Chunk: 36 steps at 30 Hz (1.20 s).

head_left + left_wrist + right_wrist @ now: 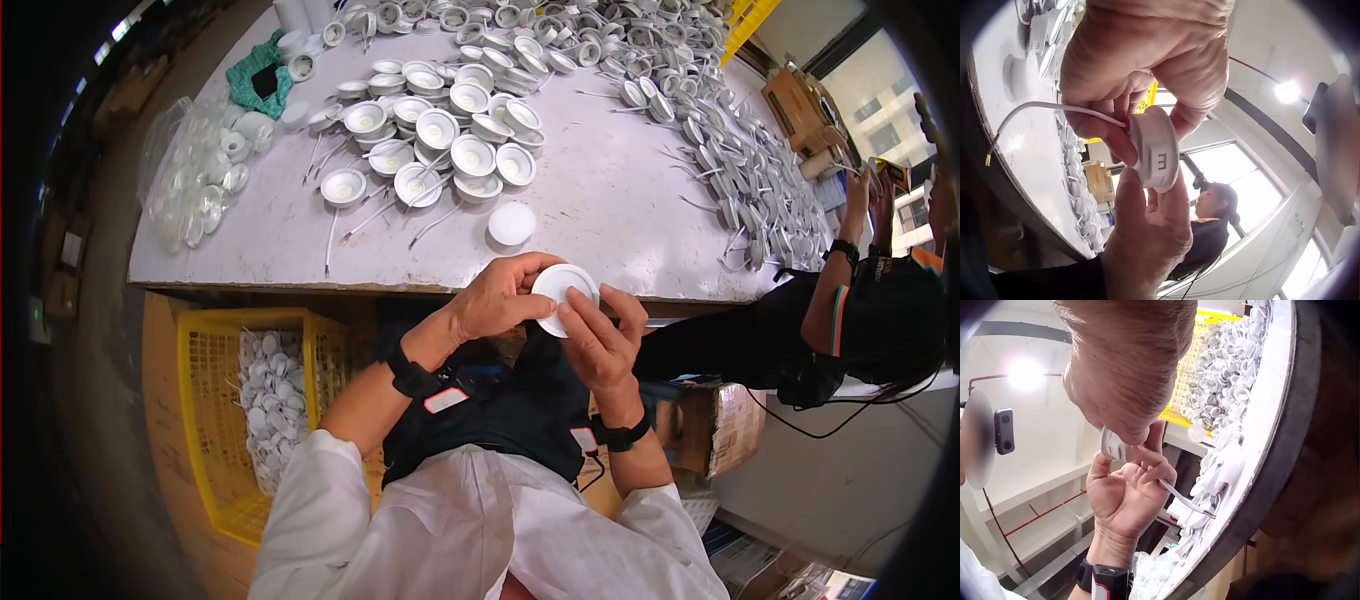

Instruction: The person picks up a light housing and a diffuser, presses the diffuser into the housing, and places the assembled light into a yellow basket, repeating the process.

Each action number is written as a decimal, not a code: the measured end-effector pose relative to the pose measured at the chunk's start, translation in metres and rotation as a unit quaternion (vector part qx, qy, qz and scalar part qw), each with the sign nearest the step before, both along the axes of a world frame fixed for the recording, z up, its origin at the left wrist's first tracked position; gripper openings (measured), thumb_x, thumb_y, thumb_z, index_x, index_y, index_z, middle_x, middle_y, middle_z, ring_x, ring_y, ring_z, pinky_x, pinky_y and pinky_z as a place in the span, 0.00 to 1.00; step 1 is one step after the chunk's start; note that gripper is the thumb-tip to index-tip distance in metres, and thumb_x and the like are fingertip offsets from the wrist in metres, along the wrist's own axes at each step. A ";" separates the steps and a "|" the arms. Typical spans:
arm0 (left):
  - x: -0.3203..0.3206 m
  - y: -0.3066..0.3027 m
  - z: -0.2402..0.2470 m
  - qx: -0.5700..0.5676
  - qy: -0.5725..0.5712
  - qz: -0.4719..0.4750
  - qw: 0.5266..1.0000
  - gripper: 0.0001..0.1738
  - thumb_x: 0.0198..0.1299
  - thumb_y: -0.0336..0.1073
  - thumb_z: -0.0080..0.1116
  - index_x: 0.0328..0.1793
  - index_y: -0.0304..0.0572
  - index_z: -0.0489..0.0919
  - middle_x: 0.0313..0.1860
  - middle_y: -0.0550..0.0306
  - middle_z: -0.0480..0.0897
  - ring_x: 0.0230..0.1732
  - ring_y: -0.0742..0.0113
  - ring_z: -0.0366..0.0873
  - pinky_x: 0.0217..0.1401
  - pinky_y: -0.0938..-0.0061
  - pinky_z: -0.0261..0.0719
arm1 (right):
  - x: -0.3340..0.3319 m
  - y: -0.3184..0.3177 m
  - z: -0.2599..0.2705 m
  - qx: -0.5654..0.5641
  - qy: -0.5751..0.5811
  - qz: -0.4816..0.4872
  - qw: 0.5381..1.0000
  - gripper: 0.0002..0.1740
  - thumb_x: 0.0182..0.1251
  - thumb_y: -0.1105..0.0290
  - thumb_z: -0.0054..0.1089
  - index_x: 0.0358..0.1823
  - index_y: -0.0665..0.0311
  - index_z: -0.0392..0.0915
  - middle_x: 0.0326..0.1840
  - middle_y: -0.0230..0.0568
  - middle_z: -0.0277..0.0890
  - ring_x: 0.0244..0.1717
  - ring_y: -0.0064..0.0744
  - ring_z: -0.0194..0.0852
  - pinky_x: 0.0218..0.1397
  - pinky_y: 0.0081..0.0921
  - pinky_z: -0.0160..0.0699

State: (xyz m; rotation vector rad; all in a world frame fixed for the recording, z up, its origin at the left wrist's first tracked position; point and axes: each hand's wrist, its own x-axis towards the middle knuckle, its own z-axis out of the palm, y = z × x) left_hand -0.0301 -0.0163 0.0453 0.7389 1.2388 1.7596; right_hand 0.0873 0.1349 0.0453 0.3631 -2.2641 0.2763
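Both hands hold a small white round downlight just off the front edge of the table. My left hand pinches its rim between thumb and fingers. From the other side my right hand grips it, fingertips on its white face. The left wrist view shows the downlight side-on, with a white lead bending away from its back to bare wire ends. In the right wrist view the right hand covers part of the downlight. A white round disc lies on the table just beyond the hands.
Several open downlights with leads are heaped mid-table, and more line the right side. Clear plastic bags and a green bag lie at left. A yellow crate of white parts stands below. Another person is at right.
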 end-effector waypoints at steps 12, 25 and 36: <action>0.007 -0.009 -0.010 -0.048 0.092 0.074 0.992 0.25 0.52 0.26 0.50 0.59 0.29 0.67 0.46 0.53 0.77 0.45 0.73 0.75 0.48 0.78 0.75 | -0.008 -0.011 -0.010 0.004 -0.017 0.008 1.000 0.21 0.44 0.76 0.64 0.44 0.55 0.80 0.52 0.30 0.76 0.52 0.36 0.67 0.57 0.34 0.62; -0.006 -0.080 -0.033 -0.161 0.179 0.358 0.902 0.19 0.54 0.34 0.59 0.51 0.31 0.76 0.39 0.57 0.82 0.39 0.75 0.77 0.45 0.79 0.75 | -0.073 -0.015 -0.061 -0.423 -0.171 -0.061 0.888 0.21 0.56 0.75 0.60 0.54 0.66 0.72 0.47 0.45 0.71 0.39 0.29 0.73 0.38 0.24 0.75; 0.019 -0.366 -0.216 -0.428 0.067 0.599 0.674 0.15 0.58 0.36 0.54 0.45 0.30 0.79 0.37 0.53 0.83 0.39 0.69 0.77 0.46 0.75 0.73 | -0.127 -0.006 -0.073 -0.453 -0.324 -0.162 0.814 0.27 0.54 0.64 0.65 0.52 0.74 0.73 0.21 0.33 0.73 0.22 0.20 0.67 0.31 0.18 0.69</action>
